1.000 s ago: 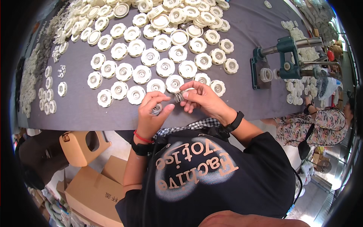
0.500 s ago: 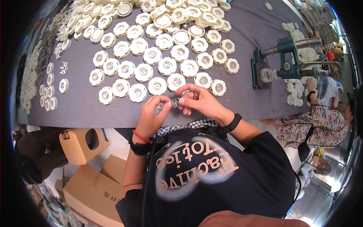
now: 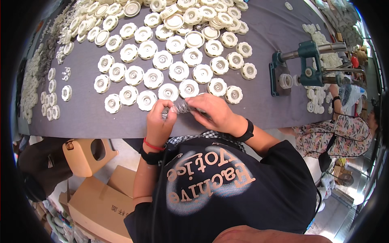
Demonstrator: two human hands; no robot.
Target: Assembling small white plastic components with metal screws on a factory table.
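Near the table's front edge, my left hand (image 3: 159, 123) is closed around metal coil springs (image 3: 165, 113). A stretched length of coil spring (image 3: 182, 107) spans the gap to my right hand (image 3: 216, 113), whose fingers are closed on its other end. Whether the coils are one tangled bunch or separate springs, I cannot tell. Just beyond my hands lie rows of round white scalloped caps (image 3: 178, 71), most with a hollow, ringed side facing up. The nearest cap (image 3: 189, 88) sits right behind my right fingers.
A heap of white caps (image 3: 192, 16) covers the far side. Smaller white parts (image 3: 52, 99) and a pile of dark springs (image 3: 46, 60) lie left. A green hand press (image 3: 308, 65) stands right, near another person (image 3: 344, 129). A stool (image 3: 87, 156) and cardboard box (image 3: 101, 202) are below left.
My right hand has moved slightly, its fingers now folded over the spring. The coil between my hands is stretched longer. My left hand has shifted a little left.
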